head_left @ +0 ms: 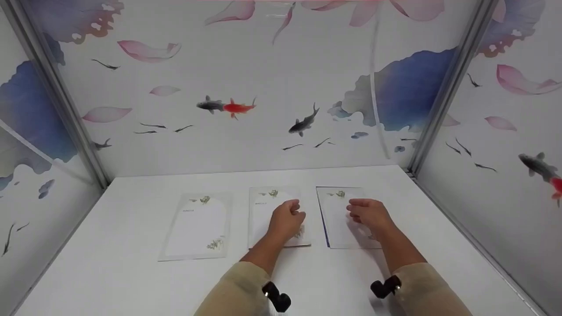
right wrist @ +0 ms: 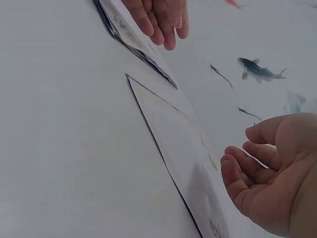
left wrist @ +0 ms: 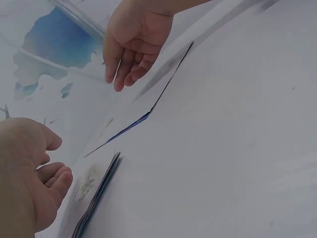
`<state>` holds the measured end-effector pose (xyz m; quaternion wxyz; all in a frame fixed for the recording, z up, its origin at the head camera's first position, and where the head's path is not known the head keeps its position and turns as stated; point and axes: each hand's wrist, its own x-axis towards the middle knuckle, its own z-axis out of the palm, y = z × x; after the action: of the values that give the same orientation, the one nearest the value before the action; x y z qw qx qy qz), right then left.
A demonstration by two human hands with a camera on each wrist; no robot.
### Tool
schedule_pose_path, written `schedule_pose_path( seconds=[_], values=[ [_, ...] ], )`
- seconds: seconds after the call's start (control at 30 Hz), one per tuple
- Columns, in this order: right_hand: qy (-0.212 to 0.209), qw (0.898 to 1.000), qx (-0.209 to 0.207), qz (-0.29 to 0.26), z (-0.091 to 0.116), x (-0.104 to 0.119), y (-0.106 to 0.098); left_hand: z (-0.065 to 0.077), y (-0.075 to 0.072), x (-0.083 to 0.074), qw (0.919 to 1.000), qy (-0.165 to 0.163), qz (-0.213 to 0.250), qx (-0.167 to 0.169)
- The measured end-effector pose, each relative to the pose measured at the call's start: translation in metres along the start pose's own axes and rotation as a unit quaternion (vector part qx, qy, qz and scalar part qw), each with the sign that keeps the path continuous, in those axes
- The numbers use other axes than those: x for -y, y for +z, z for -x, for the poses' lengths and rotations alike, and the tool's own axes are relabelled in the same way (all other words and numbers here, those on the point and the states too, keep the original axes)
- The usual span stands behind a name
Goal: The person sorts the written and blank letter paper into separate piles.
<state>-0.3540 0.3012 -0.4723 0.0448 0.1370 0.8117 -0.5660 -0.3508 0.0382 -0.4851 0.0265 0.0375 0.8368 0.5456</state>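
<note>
My left hand hovers over the middle stack of printed paper sheets, its fingers loosely bent and holding nothing. In the left wrist view the stack's edge shows several thin layers. Above the right-hand printed sheet is my right hand, fingers relaxed, with nothing in them. That sheet has a dark blue edge along its left side and green plant prints at its corners. The right wrist view shows the right hand apart from this sheet, its shadow falling on the paper.
On the left lies another printed sheet with a pale border and plant prints. All stand on a white table. Panels printed with fish and petals enclose it at the back and sides, joined by metal corner posts.
</note>
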Motion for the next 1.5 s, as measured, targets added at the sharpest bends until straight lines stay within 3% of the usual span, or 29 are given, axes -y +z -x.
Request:
schedule_pose_path(
  seconds=[0.3,0.53,0.7,0.87,1.1,1.33,1.5],
  values=[
    [-0.046,0.999,0.027,-0.011,0.002,0.019,0.053,-0.006,-0.048,0.023,0.9981,-0.008,-0.018,-0.058],
    [-0.061,0.997,0.049,-0.025,0.005,0.029,0.086,-0.004,-0.079,0.038,0.9964,-0.004,-0.016,-0.083],
    [-0.079,0.993,0.069,-0.049,0.007,0.035,0.104,-0.007,-0.096,0.044,0.9936,-0.028,0.001,-0.109],
    [-0.072,0.992,0.079,-0.067,0.005,0.042,0.114,-0.009,-0.102,0.048,0.9925,-0.044,0.011,-0.114],
    [-0.078,0.992,0.08,-0.06,0.007,0.041,0.115,-0.006,-0.102,0.052,0.9926,-0.04,0.018,-0.113],
    [-0.108,0.992,0.069,0.018,0.011,0.039,0.12,-0.001,-0.102,0.056,0.9952,-0.007,-0.051,-0.084],
    [-0.135,0.982,0.068,0.112,0.014,0.035,0.124,-0.001,-0.098,0.063,0.9926,0.004,-0.112,-0.046]
  ],
)
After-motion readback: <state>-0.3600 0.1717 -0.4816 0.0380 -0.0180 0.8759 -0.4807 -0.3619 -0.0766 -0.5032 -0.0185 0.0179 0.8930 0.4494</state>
